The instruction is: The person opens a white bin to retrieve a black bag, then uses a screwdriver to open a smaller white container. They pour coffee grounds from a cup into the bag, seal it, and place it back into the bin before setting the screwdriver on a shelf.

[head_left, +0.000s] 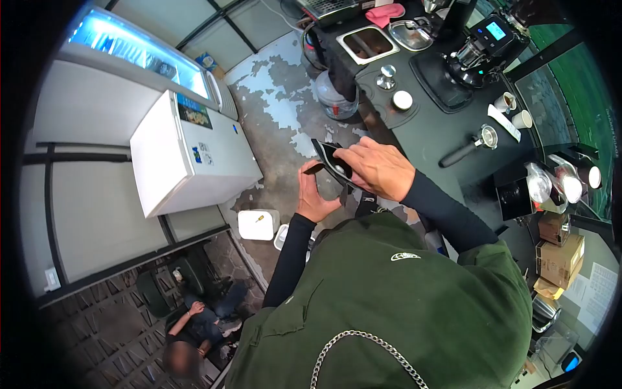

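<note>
A black wallet (328, 153), spread open, is held in front of my body above the floor. My left hand (313, 196) grips its lower left side, with the fingertips at a flap and the thumb apart below. My right hand (381, 170) is closed at the upper right side, its fingers reaching into the fold. Something small and pale shows inside near those fingertips, too small to name. My right fingers partly hide the wallet's inside.
On the dark counter (421, 139) at the right are a portafilter (476, 144), a tamper (386, 76), paper cups (521, 118) and a coffee grinder (479, 55). A white freezer (214, 152) stands left. A water jug (337, 97) is on the floor. A person (204, 324) sits lower left.
</note>
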Tool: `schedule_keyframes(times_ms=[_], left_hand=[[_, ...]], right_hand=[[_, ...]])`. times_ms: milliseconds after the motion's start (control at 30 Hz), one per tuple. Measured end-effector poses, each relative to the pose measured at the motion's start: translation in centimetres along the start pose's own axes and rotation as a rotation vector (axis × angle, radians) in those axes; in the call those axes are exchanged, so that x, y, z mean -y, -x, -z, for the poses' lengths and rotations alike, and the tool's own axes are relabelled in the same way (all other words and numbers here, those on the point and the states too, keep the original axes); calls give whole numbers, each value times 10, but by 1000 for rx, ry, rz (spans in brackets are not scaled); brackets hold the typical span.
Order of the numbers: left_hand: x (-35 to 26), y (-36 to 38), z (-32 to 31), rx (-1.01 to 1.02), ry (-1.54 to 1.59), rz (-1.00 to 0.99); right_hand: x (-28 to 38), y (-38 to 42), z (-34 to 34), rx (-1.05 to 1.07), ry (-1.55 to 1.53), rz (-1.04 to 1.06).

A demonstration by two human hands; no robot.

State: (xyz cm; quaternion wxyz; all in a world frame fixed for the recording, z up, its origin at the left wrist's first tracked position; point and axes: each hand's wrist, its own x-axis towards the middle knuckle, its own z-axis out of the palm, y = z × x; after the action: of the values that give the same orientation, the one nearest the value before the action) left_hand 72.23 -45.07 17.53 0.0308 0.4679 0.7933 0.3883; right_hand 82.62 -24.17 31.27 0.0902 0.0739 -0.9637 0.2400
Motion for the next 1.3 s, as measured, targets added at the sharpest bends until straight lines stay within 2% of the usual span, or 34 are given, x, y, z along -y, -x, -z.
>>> schedule_keyframes(times_ms=[33,133,267,300,433,467,533,567,600,633,667,700,767,833,867,933,1067,1100,1167,1233,1300], left_hand=[[1,-8,-4,6,-3,-11],[0,-25,-6,75,172,121],[7,-39,-4,-38,266,65],[11,-42,1,-27,121,30],[21,-65,-2,31,196,25],[30,-74,-6,65,193,26],[46,-93,-9,90,306,-65],[59,-93,-9,208,395,13],[42,-109,0,178,631,16],[62,-113,-4,147,474,-94],[64,-121,-4,244,605,59],[73,-128,-3,239,612,45],[93,-149,0,163,560,-63],[111,-171,9,188,540,-94],[113,-186,12,213,553,-129],[115,-213,22,61,392,-276],[104,-256,44,78,460,-487],[105,-265,49,74,418,-591],[100,-278,61,128,428,-631],[90,-286,71,171,406,-655],[90,-288,73,171,431,-613]], right_hand=[[-8,-1,4,-39,-4,-8],[-22,-6,4,-95,13,-5],[-23,-12,18,-142,-50,-69],[-22,-14,25,-144,-41,-88],[-25,-29,29,-186,-81,-220],[-27,-34,22,-103,-74,-299],[-29,-46,20,-34,-119,-409],[-27,-53,20,-44,-179,-433],[-30,-61,17,-78,-259,-391],[-33,-70,15,-116,-332,-341],[-32,-81,16,-112,-308,-383],[-31,-93,16,-101,-287,-421],[-33,-112,17,-176,-267,-394],[-29,-123,34,-262,-217,-441],[-29,-126,39,-314,-122,-496],[-28,-124,51,-362,-22,-616],[-20,-116,47,-516,44,-737],[-18,-117,47,-572,-35,-748],[-13,-118,52,-644,-226,-730],[-12,-120,56,-626,-461,-673],[-20,-118,55,-635,-532,-633]])
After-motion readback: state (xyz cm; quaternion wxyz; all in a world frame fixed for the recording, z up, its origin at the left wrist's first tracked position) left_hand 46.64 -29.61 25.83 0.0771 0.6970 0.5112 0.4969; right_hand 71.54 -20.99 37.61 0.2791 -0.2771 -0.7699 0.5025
